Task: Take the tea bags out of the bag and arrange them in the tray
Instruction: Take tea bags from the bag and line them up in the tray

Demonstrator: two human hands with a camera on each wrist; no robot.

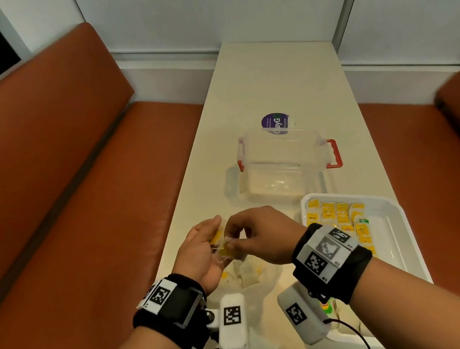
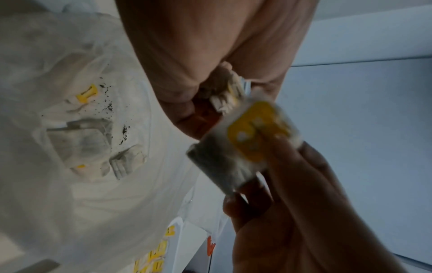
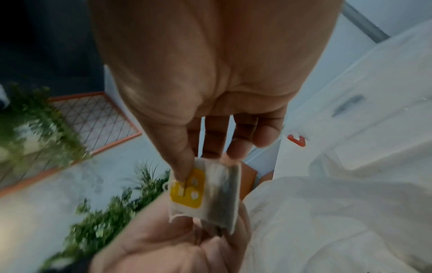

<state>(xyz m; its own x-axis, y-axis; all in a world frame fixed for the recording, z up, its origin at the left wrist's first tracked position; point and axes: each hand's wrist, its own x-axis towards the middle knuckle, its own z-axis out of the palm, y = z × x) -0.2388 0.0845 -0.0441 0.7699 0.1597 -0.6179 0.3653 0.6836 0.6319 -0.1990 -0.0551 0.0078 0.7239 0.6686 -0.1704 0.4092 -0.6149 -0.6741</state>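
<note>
Just above the desk's [image 1: 241,104] near edge, both hands meet over the crumpled clear plastic bag [image 1: 259,280]. The right hand [image 1: 264,236] pinches one tea bag [image 3: 205,194] by its yellow tag end, thumb on the tag and fingertips behind it. The left hand [image 1: 202,250] sits palm up beneath it, fingers curled around a small bundle of other tea bags [image 2: 229,92] held in the palm. The pinched tea bag hangs between the two hands, its lower edge touching the left hand's fingers.

Inside the plastic bag a few more tea bags [image 2: 88,140] lie loose, with dark tea dust scattered beside them. At the desk's near right corner stands the white tray [image 1: 391,225], its left side filled with rows of yellow-tagged tea bags [image 1: 340,216]. Beyond the tray, toward the middle of the desk, is a clear container [image 1: 282,162] with red latches [image 1: 334,153], and a round purple sticker [image 1: 275,123] lies just behind it.
</note>
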